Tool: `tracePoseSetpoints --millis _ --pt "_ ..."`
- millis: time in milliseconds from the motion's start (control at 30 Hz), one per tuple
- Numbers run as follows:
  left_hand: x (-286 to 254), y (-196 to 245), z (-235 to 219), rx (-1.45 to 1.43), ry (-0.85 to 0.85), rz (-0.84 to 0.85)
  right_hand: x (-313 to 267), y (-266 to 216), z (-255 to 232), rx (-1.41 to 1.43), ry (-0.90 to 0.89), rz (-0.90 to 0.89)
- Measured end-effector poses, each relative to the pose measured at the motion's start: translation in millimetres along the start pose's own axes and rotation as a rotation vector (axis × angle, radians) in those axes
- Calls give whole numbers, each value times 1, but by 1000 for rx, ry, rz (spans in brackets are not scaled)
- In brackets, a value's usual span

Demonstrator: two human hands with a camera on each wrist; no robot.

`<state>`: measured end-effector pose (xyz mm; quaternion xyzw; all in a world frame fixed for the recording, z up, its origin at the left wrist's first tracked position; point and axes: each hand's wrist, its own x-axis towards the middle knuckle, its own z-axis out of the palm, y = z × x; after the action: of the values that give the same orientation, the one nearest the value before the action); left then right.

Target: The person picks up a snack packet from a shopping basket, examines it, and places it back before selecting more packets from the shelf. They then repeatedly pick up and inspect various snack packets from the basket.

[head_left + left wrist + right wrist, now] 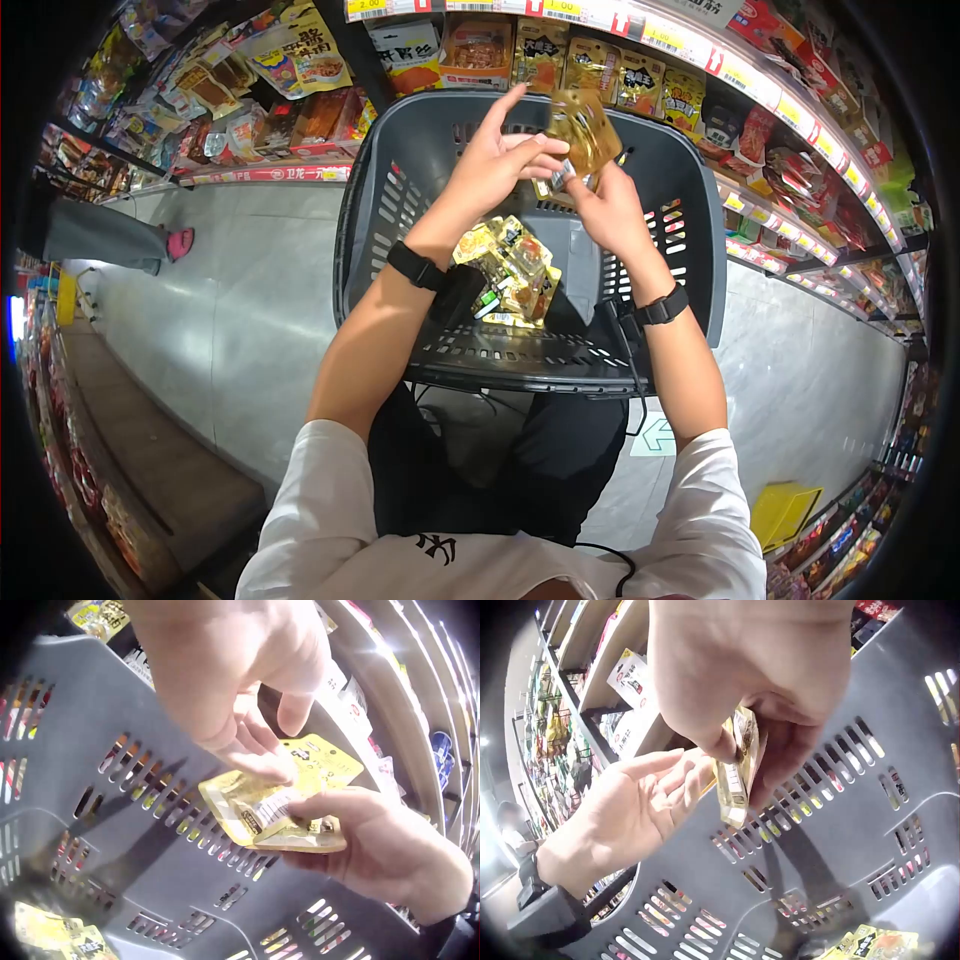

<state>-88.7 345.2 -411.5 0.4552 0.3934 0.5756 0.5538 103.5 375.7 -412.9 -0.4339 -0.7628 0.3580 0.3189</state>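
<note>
My right hand (612,215) pinches gold foil snack packets (588,130) over the far side of a grey shopping basket (357,215). In the left wrist view, the right thumb (319,804) lies across a packet's printed face, near a white barcode label (271,810). My left hand (490,168) is at the packets' left side, its fingertips against them and its index finger pointing up and away. The right wrist view shows the left palm (634,814) turned up. Down in the basket lies a loose pile of similar gold packets (510,268).
Beyond the basket, a shelf holds upright gold packets (640,82) above and behind the rim. Price labels (755,85) run along the shelf edges to the right. At left, a person's leg and pink shoe (180,243) show on the tiled floor (250,290). A yellow basket (788,512) stands at lower right.
</note>
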Motion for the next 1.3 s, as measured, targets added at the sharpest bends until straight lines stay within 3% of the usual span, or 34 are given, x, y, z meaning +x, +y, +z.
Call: tracePoseSetpoints --millis 33,100,200,333,500,533,633,1300 --pt "3 -6 -5 6 -8 56 1 2 1 19 16 11" --pt "5 -19 -7 340 167 247 6 12 2 52 47 -2" --pt "10 -29 -18 734 289 297 7 12 1 127 52 -56" --pt "11 -32 -23 522 166 50 7 5 2 131 55 -17" --pt "11 -29 -20 306 250 -9 16 23 0 128 191 -37" --pt "10 -29 -20 249 265 -30 16 23 -3 126 157 39" --pt "12 -35 -22 157 221 -60 16 24 -1 155 165 9" --pt "10 -33 -17 203 191 -132 15 28 1 165 188 78"
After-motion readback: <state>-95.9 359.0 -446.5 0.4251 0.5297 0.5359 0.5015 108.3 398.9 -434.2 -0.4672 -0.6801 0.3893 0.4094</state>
